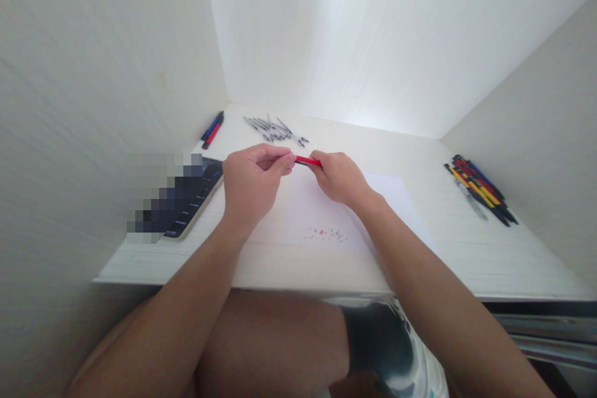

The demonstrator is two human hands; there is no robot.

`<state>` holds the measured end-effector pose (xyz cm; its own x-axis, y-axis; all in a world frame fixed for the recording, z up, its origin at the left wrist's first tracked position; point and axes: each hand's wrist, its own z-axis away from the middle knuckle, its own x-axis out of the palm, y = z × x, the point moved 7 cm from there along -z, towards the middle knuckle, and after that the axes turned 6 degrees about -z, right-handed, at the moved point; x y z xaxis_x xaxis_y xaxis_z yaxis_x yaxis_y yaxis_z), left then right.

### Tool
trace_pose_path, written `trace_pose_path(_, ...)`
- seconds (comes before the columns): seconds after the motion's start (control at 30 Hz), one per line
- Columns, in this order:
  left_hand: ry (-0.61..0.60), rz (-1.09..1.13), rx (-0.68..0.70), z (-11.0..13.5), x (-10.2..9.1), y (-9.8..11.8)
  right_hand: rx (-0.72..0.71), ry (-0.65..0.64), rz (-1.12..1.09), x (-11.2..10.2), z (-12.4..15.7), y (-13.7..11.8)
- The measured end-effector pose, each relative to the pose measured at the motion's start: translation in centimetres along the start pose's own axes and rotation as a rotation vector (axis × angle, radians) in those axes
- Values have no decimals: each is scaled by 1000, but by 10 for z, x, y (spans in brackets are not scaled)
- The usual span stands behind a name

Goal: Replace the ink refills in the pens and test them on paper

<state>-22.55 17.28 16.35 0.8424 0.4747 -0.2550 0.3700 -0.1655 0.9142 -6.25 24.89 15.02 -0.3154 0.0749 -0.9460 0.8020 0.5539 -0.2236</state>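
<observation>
A red pen (308, 161) is held level above the white table between my two hands. My left hand (254, 180) pinches its left end with thumb and fingertips, which cover that tip. My right hand (340, 177) is wrapped around the other end, hiding most of it. A dark strip shows along the underside of the red barrel. Below the hands lies a white sheet of paper (298, 217) with small red and dark marks near its front edge. My right forearm crosses over part of the sheet.
Several thin clear-and-black pen parts (270, 128) lie scattered at the back. Blue and red pens (213, 130) sit against the left wall. A phone-like device (196, 199) rests below them. Several mixed pens (480, 186) are piled at right. White panels enclose three sides.
</observation>
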Motion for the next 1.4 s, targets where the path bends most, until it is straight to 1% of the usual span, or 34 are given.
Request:
trace_pose_path(0.1, 10, 28, -25, 0, 0, -2, 1, -5, -10, 1, 0, 1)
trace_pose_path(0.2, -2, 40, -20, 0, 2, -4, 6, -14, -14, 2, -1, 2)
trace_pose_path(0.43, -18, -14, -5, 1, 2, -7, 2, -23, -13, 4, 0, 0)
trace_pose_path(0.57, -65, 72, -51, 1, 4, -8, 17, -37, 18, 5, 0, 1)
trace_pose_path(0.67, -160, 270, -130, 1, 10, -15, 9, -56, 10, 4, 2, -3)
trace_pose_path(0.73, -275, 435, -178, 1, 17, -19, -23, -61, -10, 1, 3, -10)
trace_pose_path(0.8, -418, 564, -223, 4, 24, -21, -55, -64, -22, -3, 6, -16)
trace_pose_path(0.87, -517, 635, -262, 7, 28, -21, -70, -72, -25, -5, 8, -21)
trace_pose_path(0.93, -567, 665, -290, 9, 29, -21, -71, -85, -30, -6, 8, -23)
trace_pose_path(1.03, -587, 685, -321, 11, 31, -20, -84, -100, -53, -4, 8, -24)
trace_pose_path(1.23, -568, 740, -394, 17, 29, -17, -103, -110, -63, 3, 7, -19)
trace_pose_path(1.4, -551, 820, -412, 21, 26, -13, -164, -37, -170, 4, 6, -18)
